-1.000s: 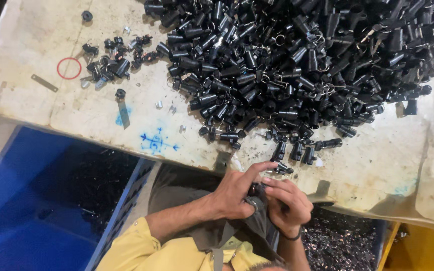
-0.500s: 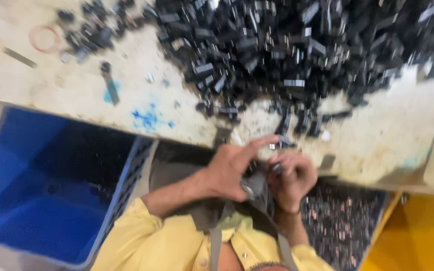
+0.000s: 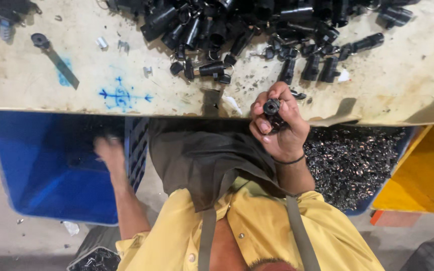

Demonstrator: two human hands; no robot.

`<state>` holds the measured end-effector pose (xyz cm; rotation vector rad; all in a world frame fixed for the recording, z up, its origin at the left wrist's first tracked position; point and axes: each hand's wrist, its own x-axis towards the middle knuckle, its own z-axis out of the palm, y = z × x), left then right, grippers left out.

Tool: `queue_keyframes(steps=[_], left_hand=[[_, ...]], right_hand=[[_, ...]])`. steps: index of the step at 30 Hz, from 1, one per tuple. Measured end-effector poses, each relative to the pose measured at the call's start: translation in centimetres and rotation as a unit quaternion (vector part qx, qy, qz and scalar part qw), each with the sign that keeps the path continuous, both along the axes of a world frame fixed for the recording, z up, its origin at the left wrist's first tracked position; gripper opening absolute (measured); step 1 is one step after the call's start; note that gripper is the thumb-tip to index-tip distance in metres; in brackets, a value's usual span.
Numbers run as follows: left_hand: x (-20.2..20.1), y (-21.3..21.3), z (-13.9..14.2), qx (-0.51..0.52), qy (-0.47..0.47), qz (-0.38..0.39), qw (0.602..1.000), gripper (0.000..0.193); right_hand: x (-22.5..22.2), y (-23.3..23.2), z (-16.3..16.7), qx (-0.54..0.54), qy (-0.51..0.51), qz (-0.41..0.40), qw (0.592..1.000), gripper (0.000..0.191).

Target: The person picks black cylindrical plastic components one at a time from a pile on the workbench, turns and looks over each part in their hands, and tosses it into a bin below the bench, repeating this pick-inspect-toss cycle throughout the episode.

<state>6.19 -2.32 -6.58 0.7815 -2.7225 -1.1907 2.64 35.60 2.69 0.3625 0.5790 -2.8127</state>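
My right hand [image 3: 283, 134] is closed around a small black cylindrical part [image 3: 271, 107], held end-up just in front of the worn table's edge [image 3: 388, 88]. My left hand [image 3: 107, 150] is blurred and hangs low to the left, over the rim of a blue crate [image 3: 51, 170]. Whether it holds anything cannot be made out. A heap of similar black cylindrical parts [image 3: 237, 25], some with metal rings, covers the far part of the table.
Under the table on the right, a bin [image 3: 352, 160] holds many small shiny metal pieces, with a yellow bin [image 3: 423, 175] beside it. A dark apron [image 3: 202, 160] covers my lap. Loose clips [image 3: 101, 43] and a blue arrow mark [image 3: 122, 95] sit on the tabletop.
Both hands were together on the black part at the table's edge. My left hand has let go and swung down left to the blue crate. The view has moved closer.
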Motion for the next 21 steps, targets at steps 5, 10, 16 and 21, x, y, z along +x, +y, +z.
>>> queue_keyframes(steps=[5,10,16,21], left_hand=[[-0.8,4.6,2.7,-0.085,0.24,-0.082,0.964,0.055],[-8.0,12.8,8.8,-0.049,0.25,-0.397,0.882,0.047],[-14.4,15.9,9.0,-0.098,0.264,-0.47,0.837,0.042],[-10.2,13.3,8.9,0.52,0.137,-0.221,0.814,0.043]], right_hand=[[0.5,0.3,-0.7,0.089,0.002,-0.018,0.996,0.031],[1.2,-0.7,-1.2,0.178,0.018,-0.028,0.983,0.028],[3.9,-1.0,0.1,0.373,0.069,-0.124,0.917,0.029],[3.5,-0.4,-0.2,0.393,0.021,-0.12,0.911,0.027]])
